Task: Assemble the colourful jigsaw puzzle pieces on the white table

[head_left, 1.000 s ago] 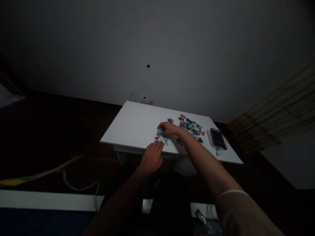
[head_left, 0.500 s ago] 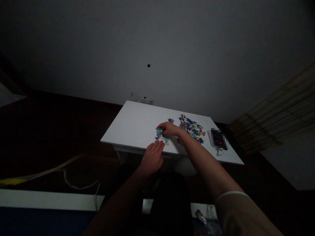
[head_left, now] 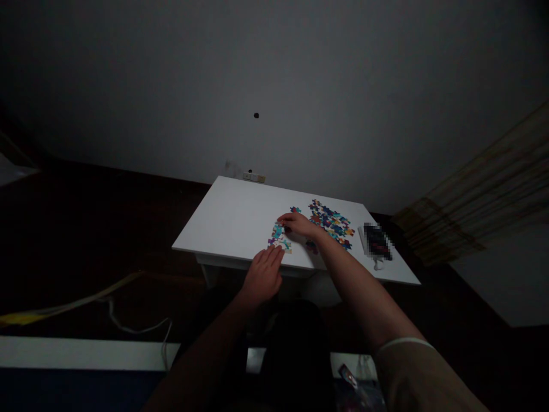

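My left hand (head_left: 263, 276) rests at the near edge of the white table, fingers stretched out flat on a small joined patch of jigsaw puzzle (head_left: 281, 242). Teal, purple and cream colours show on this patch. My right hand (head_left: 299, 225) is bent over the patch's upper right end, its thumb and fingers pinched at a jigsaw puzzle piece (head_left: 278, 230) there. The fingers partly cover that piece. A spread of loose jigsaw pieces (head_left: 330, 220) lies to the right, partly behind my right forearm. One small dark cluster of pieces (head_left: 295, 209) lies just beyond my right hand.
The white table (head_left: 231, 212) stands near a grey wall with a socket panel (head_left: 254, 177). At its right end lies a blurred-out dark item (head_left: 378, 241) with a small white object (head_left: 378, 264) beside it. A pale cable (head_left: 128, 327) hangs at lower left.
My right hand has shifted slightly up off the patch's upper end, baring more of the teal piece. My left hand stays on the patch. The whole view has drifted a little.
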